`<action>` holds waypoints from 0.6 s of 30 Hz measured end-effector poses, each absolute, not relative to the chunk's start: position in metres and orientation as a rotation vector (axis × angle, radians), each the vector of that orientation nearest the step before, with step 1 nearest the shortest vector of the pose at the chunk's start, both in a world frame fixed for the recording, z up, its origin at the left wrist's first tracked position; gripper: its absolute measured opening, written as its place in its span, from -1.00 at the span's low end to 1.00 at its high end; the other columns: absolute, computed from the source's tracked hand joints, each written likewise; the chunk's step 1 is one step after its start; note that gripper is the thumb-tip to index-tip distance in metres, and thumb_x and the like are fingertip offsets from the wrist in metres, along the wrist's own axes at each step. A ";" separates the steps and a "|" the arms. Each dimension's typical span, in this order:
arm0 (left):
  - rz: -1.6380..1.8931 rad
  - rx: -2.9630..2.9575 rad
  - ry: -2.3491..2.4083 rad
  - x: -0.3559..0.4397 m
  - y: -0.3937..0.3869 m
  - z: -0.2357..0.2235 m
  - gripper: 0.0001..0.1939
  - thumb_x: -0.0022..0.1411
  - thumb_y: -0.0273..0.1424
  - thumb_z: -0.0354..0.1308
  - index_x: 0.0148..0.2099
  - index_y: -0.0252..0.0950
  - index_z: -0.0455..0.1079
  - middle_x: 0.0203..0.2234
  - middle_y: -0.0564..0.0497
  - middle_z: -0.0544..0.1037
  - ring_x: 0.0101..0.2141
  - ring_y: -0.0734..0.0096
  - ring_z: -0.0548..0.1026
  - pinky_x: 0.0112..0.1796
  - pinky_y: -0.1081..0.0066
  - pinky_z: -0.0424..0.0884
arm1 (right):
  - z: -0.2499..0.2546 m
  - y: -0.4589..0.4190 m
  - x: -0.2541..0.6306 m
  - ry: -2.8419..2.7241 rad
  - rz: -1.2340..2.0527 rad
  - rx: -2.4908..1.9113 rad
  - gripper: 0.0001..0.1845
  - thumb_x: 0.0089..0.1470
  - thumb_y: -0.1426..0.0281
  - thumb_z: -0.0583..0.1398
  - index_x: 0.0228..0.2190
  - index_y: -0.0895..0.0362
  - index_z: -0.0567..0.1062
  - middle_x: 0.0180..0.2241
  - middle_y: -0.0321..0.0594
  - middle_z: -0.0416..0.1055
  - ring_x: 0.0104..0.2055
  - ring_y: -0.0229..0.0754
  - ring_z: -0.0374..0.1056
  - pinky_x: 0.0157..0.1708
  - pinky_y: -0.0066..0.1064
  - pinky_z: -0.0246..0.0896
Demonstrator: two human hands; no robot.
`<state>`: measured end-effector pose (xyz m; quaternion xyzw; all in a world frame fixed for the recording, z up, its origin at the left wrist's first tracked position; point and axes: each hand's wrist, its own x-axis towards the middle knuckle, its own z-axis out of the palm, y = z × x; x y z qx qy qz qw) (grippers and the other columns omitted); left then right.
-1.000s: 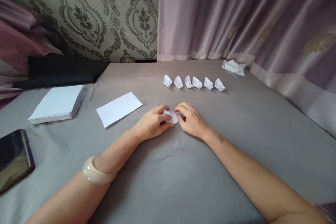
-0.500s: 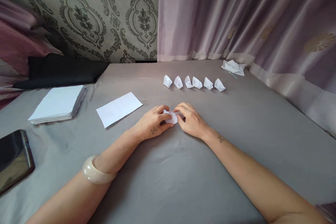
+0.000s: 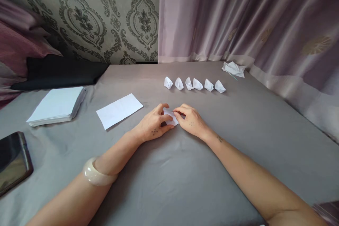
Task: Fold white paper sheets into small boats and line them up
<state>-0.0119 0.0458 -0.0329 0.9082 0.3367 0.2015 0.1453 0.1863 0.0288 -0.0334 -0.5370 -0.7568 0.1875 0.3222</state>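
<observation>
A small folded piece of white paper (image 3: 171, 120) lies on the grey cloth between my hands. My left hand (image 3: 154, 124) holds it down from the left, its thumb along the near edge and a finger pressing on top. At the paper's right edge, my right hand (image 3: 191, 120) pinches it between thumb and index finger. Part of the paper is hidden under the fingers. Beyond my hands stands a row of several small folded paper boats (image 3: 179, 84). To the left lies a flat white paper strip (image 3: 119, 111).
A thick stack of white paper (image 3: 57, 104) sits at the left, with a phone (image 3: 13, 162) nearer to me. Folded white papers (image 3: 234, 69) and a thin green stick (image 3: 233, 77) lie by the curtain (image 3: 212, 17). Black cloth (image 3: 60, 72) lies at the back left.
My right thumb and index finger have come together on the paper's right edge. My left hand stays nearly still on the paper. The view has shifted slightly.
</observation>
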 end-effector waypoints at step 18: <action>0.593 2.611 0.922 -0.012 0.046 -0.031 -0.78 0.25 -0.26 0.12 -0.14 -0.22 0.50 -0.10 -0.13 0.32 -0.26 0.34 0.39 -0.21 0.28 0.41 | -0.021 0.042 0.189 -1.796 0.960 -1.599 -0.72 0.01 0.18 0.17 -0.46 0.08 0.59 -0.47 -0.28 0.51 -0.39 -0.20 0.36 -0.40 -0.40 0.20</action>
